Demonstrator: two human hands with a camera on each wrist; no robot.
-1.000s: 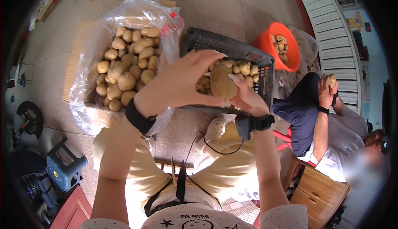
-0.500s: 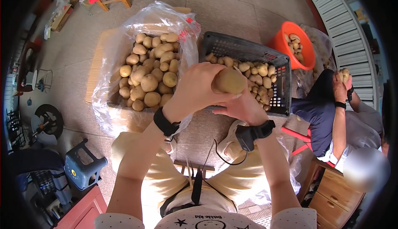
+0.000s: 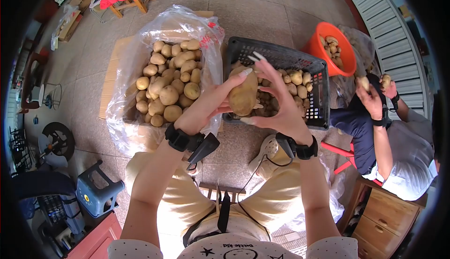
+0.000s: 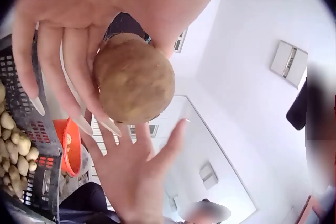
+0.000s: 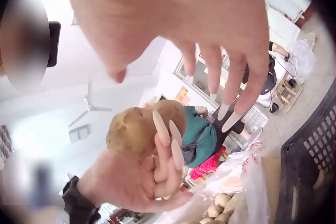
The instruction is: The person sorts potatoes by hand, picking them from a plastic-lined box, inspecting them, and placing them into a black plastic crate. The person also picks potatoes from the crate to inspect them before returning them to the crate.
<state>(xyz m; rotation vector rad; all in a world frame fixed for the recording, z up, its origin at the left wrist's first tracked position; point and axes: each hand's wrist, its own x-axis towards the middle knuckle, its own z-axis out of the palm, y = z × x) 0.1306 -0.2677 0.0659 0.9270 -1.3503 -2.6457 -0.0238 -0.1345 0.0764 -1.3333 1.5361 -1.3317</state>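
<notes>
A large potato point(image 3: 243, 92) rests in my left hand point(image 3: 208, 104), with the thumb along its top and the fingers round its side and underside. In the left wrist view the potato point(image 4: 135, 81) shows end-on against the curved fingers of my left hand point(image 4: 100, 29). My right hand point(image 3: 283, 106) is beside it, thumb and fingers spread apart, holding nothing. The right wrist view has the potato point(image 5: 142, 129) in my left hand point(image 5: 131, 179), below the spread fingers of my right hand point(image 5: 184, 19). Under both hands stands a black crate point(image 3: 321, 78) of smaller potatoes point(image 3: 296, 77).
A plastic-lined box point(image 3: 213, 66) full of potatoes point(image 3: 168, 95) stands left of the crate. An orange bucket point(image 3: 347, 62) is at the right, near a seated person point(image 3: 398, 151) holding potatoes. A blue stool point(image 3: 98, 191) stands at the lower left.
The right hand has spread its fingers away from the potato, which both hands were around. The potato has turned lengthwise in the left hand. The seated person's hands have moved apart.
</notes>
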